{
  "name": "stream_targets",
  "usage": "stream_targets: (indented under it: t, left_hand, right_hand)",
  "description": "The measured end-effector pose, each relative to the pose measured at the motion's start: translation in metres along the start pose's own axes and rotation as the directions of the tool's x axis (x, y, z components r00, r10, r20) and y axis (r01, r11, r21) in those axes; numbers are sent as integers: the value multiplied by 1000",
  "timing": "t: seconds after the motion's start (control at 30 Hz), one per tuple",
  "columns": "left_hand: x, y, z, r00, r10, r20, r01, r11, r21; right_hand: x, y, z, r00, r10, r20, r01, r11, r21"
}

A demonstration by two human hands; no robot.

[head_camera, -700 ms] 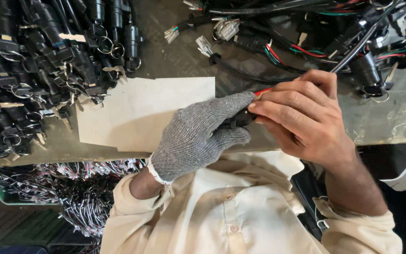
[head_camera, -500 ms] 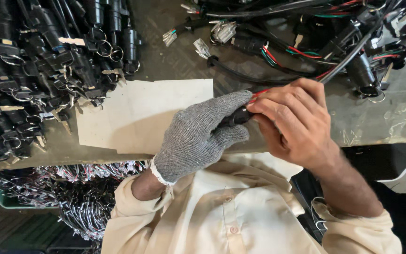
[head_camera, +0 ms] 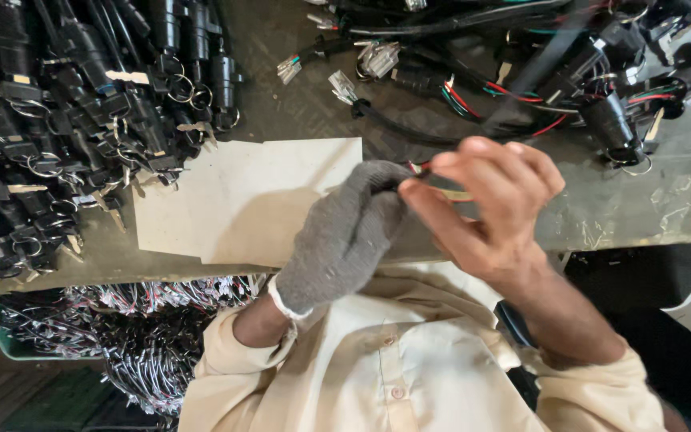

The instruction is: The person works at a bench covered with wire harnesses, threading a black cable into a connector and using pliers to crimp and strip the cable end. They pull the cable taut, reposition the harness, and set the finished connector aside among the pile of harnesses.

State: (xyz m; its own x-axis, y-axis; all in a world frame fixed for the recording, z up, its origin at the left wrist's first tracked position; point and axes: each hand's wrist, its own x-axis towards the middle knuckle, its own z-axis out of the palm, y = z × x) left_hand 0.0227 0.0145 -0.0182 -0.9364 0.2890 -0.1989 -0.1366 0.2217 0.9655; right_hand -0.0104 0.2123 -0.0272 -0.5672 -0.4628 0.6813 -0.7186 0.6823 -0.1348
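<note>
Gloved left hand (head_camera: 345, 236) grip closed on wire harness (head_camera: 473, 120), bare right hand (head_camera: 493, 204) pinching its end

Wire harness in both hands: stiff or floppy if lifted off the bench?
Probably floppy: the wire harness snakes in loose curves across the bench. Likely to snag, since its far end lies tangled among other cables. Seems light, as the left hand and right hand pinch it by fingertips.

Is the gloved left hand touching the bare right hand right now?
Touching. The head view shows the left hand in its grey knit glove pressed against the right hand, whose fingers overlap the glove where both pinch a thin wire end, no gap between.
</note>
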Motion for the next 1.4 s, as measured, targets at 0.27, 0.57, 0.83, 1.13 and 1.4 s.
stream_targets:
  t: [0.27,0.57,0.83,1.13,1.4]
  left_hand:
    - [-36,-15,19,992,29,-120,-76,908,-413]
    - [-67,-24,78,993,74,-92,-108,882,-459]
    - [-85,11,111,992,122,11,-108,914,-390]
    - [-103,77,126,999,-28,26,35,935,-353]
    - [-89,93,96,962,202,186,-210,977,24]
  right_hand:
    - [-37,-11,-36,841,417,344,-452,892,23]
    - [-146,7,-55,734,551,398,-677,642,360]
    - [-153,-3,-79,783,337,523,-560,15,828]
    - [-92,-16,-126,883,314,347,-411,875,254]
    - [-99,-2,-110,894,258,367,-399,830,389]
